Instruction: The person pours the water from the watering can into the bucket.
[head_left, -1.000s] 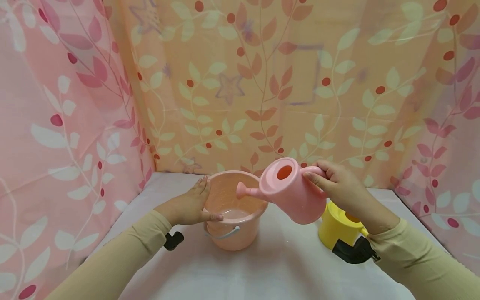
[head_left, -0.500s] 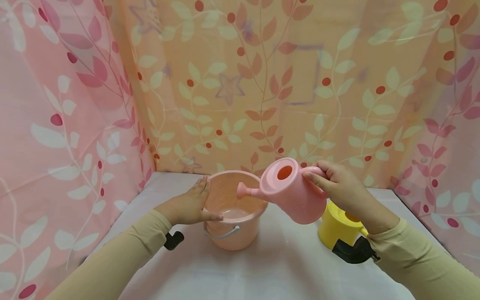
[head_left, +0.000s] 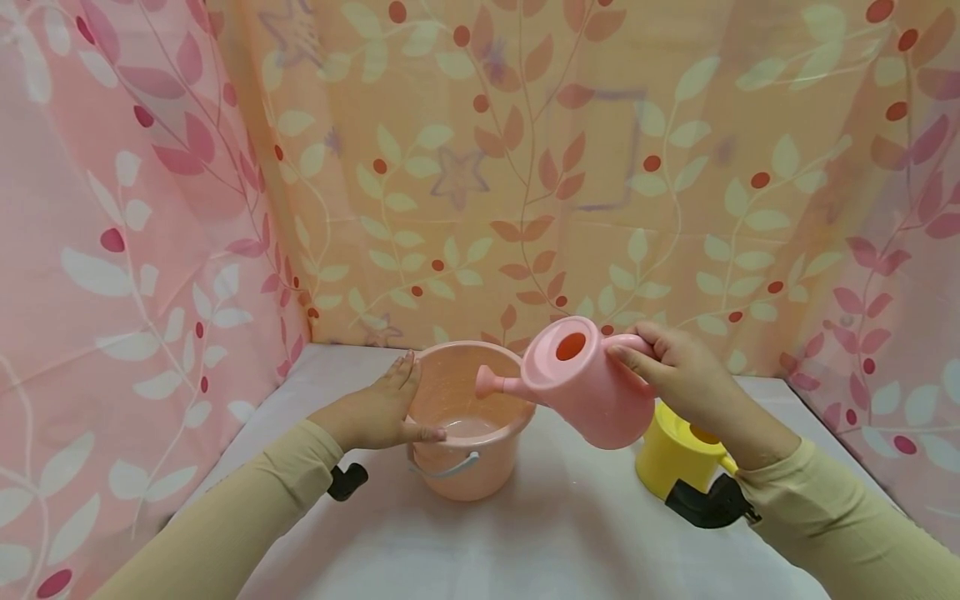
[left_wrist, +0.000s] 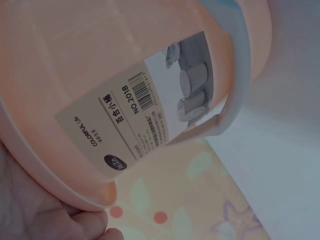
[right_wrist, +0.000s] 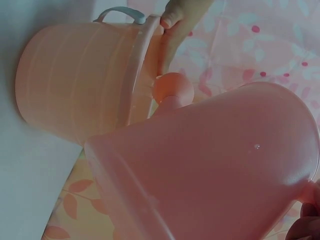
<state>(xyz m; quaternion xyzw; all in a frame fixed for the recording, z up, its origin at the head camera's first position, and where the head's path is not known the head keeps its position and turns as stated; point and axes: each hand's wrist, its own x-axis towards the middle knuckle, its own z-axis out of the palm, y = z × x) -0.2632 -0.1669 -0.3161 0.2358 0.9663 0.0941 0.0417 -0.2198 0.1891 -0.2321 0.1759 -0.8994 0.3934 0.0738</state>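
Observation:
A peach bucket (head_left: 465, 467) stands upright on the white-covered table, its pale blue handle (head_left: 447, 469) hanging down in front. On the bucket's left rim rests my left hand (head_left: 378, 414), fingers straight and thumb laid over the near edge. My right hand (head_left: 678, 375) grips the handle of a pink watering can (head_left: 600, 396) in the air. The can tilts left, and its spout head (head_left: 487, 382) reaches over the bucket's opening. In the left wrist view a printed label (left_wrist: 132, 107) covers part of the bucket's side. No stream from the spout can be made out.
A yellow watering can (head_left: 675, 454) stands on the table (head_left: 525, 550) below my right forearm, partly hidden by it. Patterned cloth (head_left: 525, 167) hangs behind and on both sides. Black camera mounts (head_left: 708, 500) stick out from both wrists.
The pink watering can has shifted very slightly to the right. My left hand and the bucket have kept their places.

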